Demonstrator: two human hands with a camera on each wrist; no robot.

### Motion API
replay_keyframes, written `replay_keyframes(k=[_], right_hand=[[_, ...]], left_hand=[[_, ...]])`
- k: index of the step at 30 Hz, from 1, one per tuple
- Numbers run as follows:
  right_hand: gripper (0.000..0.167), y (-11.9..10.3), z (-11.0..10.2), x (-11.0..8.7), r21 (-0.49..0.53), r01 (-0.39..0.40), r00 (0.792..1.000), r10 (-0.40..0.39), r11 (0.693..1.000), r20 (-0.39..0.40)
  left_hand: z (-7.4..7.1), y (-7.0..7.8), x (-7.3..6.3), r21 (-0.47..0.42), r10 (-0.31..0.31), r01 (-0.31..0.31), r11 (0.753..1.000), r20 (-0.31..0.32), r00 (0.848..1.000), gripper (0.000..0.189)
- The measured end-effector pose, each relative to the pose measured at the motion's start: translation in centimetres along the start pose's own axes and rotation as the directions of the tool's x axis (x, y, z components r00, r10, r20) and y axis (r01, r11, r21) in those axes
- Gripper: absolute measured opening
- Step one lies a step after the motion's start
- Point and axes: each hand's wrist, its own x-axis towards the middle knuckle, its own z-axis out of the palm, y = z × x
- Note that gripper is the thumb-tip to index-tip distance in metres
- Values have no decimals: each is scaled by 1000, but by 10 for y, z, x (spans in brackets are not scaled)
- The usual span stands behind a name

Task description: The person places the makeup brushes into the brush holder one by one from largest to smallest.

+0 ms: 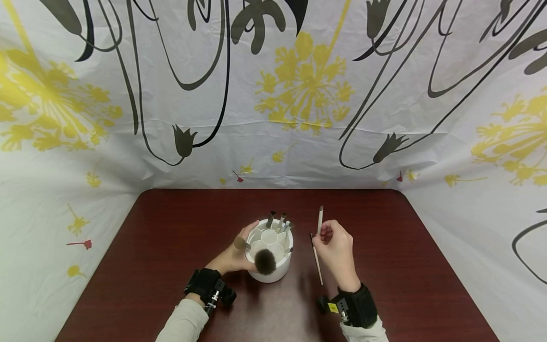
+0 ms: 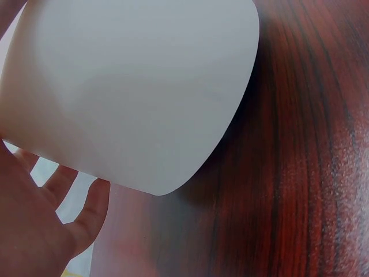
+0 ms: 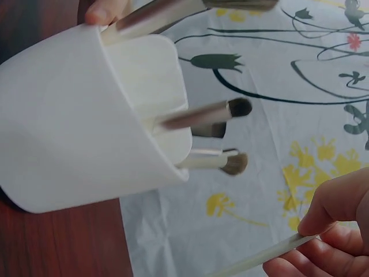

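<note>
A white round brush holder [image 1: 279, 273] with inner compartments is on the table, and several makeup brushes stick out of it. My left hand [image 1: 231, 258] grips its left side, thumb at the front and fingers round the back. A big fluffy brush [image 1: 265, 261] leans out over the front rim. To the right of the holder, my right hand [image 1: 337, 244] pinches a slim pale makeup brush [image 1: 320, 217] between thumb and fingers, its dark tip up. A thin brush [image 1: 317, 261] lies on the table just left of that hand. The right wrist view shows the pinched handle [image 3: 265, 257].
The dark red wooden table [image 1: 179, 228] has rounded far corners. A white cloth [image 1: 239, 104] with yellow and grey plant prints hangs behind it and at both sides. Each wrist wears a black strap with a camera.
</note>
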Motion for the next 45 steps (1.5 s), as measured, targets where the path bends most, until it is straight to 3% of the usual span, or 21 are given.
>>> replay_keyframes(k=[11,20,39,45], right_hand=[[22,-13,3,1,76,7,999,-11,997,52],[21,-21,5,2,99,81,994,-87,992,59],[17,-23,13,-2,115,-9,991,-7,993,135],[19,-19,16,-4,123,8,990,-25,992,139]], left_hand=[[0,0,-1,-5,10,-10,1000,-2,1000,106],[0,-3,0,2,49,-49,999,-3,999,107],[0,-6,0,-12,31,-31,999,5,1000,108],[1,-4,0,-3,35,-35,999,-7,999,107]])
